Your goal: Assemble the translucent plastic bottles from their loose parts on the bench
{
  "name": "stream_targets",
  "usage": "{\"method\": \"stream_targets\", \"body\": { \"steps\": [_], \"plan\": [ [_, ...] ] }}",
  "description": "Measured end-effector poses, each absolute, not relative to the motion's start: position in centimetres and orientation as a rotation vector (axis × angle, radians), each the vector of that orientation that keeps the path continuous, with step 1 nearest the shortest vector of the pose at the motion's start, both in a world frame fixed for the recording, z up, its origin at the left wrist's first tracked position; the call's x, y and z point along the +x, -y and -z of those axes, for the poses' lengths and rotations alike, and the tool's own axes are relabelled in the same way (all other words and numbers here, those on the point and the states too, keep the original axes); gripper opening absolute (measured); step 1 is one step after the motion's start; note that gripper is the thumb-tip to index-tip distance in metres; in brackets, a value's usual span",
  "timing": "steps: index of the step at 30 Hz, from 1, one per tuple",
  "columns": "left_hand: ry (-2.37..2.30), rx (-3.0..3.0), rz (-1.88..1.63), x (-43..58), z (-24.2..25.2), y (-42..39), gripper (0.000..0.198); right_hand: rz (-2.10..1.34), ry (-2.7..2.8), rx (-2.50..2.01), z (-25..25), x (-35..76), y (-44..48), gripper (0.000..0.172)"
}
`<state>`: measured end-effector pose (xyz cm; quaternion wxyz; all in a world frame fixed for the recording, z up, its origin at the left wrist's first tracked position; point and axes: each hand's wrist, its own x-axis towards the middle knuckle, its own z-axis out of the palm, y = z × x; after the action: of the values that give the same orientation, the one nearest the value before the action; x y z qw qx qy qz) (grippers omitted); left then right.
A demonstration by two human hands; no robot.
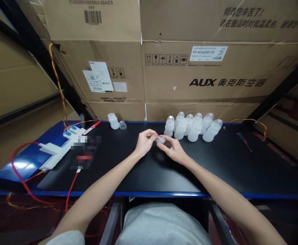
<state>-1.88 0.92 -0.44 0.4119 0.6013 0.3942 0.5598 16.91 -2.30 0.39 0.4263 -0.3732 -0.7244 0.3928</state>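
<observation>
Over the middle of the black tabletop, my left hand (pixel 146 141) and my right hand (pixel 173 149) meet around a small clear plastic piece (pixel 160 139). The fingers of both are closed on it from either side; its exact kind is partly hidden by them. Just behind and to the right stands a group of several frosted white baby bottles (pixel 193 132) with clear domed caps. Farther left, near the back edge, one baby bottle (pixel 113 121) stands uncapped, with a clear domed cap (pixel 122 125) beside it.
A white power strip (pixel 63 149) with red and yellow cables lies on the left, near a red marker (pixel 91 128) and a blurred-out dark object (pixel 84 151). A screwdriver (pixel 244 141) lies on the right. Large cardboard boxes (pixel 164 78) wall off the back.
</observation>
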Motion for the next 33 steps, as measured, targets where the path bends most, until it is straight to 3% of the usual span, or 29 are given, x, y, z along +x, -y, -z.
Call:
{"method": "stream_targets", "body": {
  "steps": [5,12,16,19,23,28,33],
  "plan": [
    [-1.226,1.564,-1.592,-0.3,0.6,0.3,0.022,-0.905,1.661,-1.052,-1.2,15.5,3.5,0.037],
    [-1.281,1.843,-1.619,-0.4,1.4,0.4,0.026,-1.084,1.538,-0.944,0.3,15.6,2.5,0.048],
    [-1.535,1.971,-1.750,-3.7,0.8,-2.3,0.022,-0.972,1.580,-1.065,1.2,16.8,1.4,0.051],
    [-1.929,1.737,-1.967,-8.2,0.0,-4.8,0.050,-0.941,1.630,-1.056,1.1,17.2,1.4,0.050],
    [-2.268,1.272,-1.887,-14.8,0.2,-7.2,0.081,-0.939,1.681,-0.994,0.7,17.0,1.8,0.043],
    [-2.260,1.229,-1.774,-18.7,1.1,-8.6,0.053,-0.930,1.758,-0.934,0.8,17.0,2.0,0.039],
    [-2.163,1.554,-1.881,-17.4,-0.2,-7.8,0.054,-0.865,1.714,-0.923,0.3,17.4,2.0,0.043]
  ]
}}
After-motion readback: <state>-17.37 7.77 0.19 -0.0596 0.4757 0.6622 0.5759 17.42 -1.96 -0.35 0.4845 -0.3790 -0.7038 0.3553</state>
